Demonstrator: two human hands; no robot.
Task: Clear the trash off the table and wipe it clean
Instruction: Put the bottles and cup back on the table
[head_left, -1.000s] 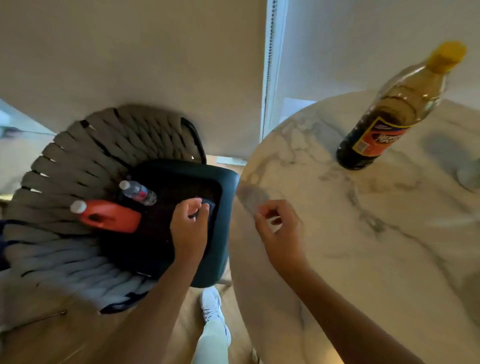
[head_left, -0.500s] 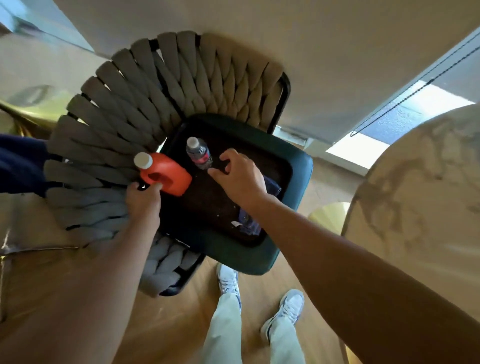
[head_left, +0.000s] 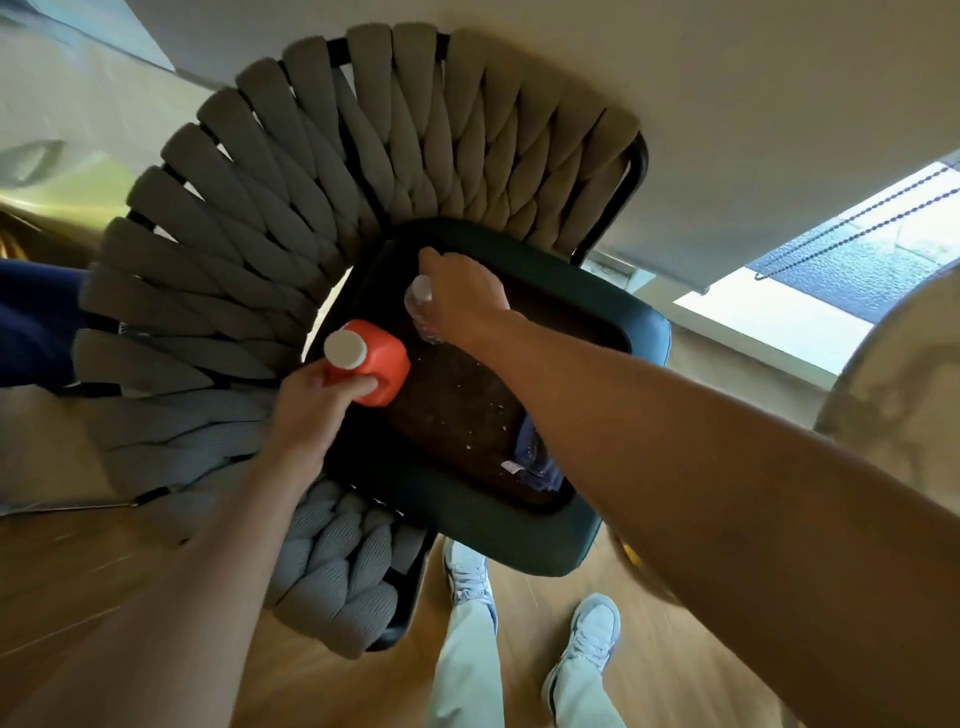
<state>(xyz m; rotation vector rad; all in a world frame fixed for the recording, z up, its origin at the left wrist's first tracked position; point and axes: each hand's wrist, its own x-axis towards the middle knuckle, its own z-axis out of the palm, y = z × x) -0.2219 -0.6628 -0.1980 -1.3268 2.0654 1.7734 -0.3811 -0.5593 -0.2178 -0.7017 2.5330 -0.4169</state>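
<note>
Orange plastic with a white cap: the jug (head_left: 371, 364) stands on the dark seat of the chair (head_left: 519, 535), and the left hand (head_left: 317, 410) grips it from its 7 o'clock side, thumb laid across the near face and the other fingers wrapped round the far side, mostly out of sight. The jug's long axis runs nearly straight up toward the camera, so the cap faces the lens.

At about 1 o'clock from the jug and just beside it lies the clear water bottle (head_left: 422, 312). The right hand (head_left: 462, 299) covers it from above with its fingers curled down around the body, and only the cap end and a strip of crinkled plastic show at the hand's 9 o'clock edge. The bottle's long axis seems to run roughly from 11 to 5 o'clock, though the hand hides most of it. Each hand has its own thing, so I judge that the coming move is a lift straight up off the seat, with the two held apart so they do not knock together.

A blue cloth (head_left: 537, 462) sits at the seat's 5 o'clock edge, mostly hidden under the right forearm. Pale crumbs dot the seat. The marble worktop (head_left: 904, 384) is cut off at the frame's 3 o'clock edge, so what lies on it cannot be seen.
</note>
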